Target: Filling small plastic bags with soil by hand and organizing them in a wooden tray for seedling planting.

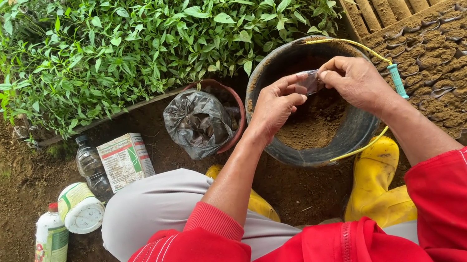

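Above a soil-filled bucket (274,73), both hands — left (275,105), right (356,80) — pinch one small clear plastic bag (309,82) between them.

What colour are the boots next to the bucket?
The boots are bright yellow, beside the black bucket of soil. The head view shows them best.

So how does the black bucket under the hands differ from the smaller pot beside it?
The black bucket is larger and dark-walled; the smaller pot has a reddish rim. The bucket lies open, showing loose brown soil, with a yellow handle; the pot is mostly covered by a crumpled dark plastic bag. Both are round and stand on the bare ground before the seedlings.
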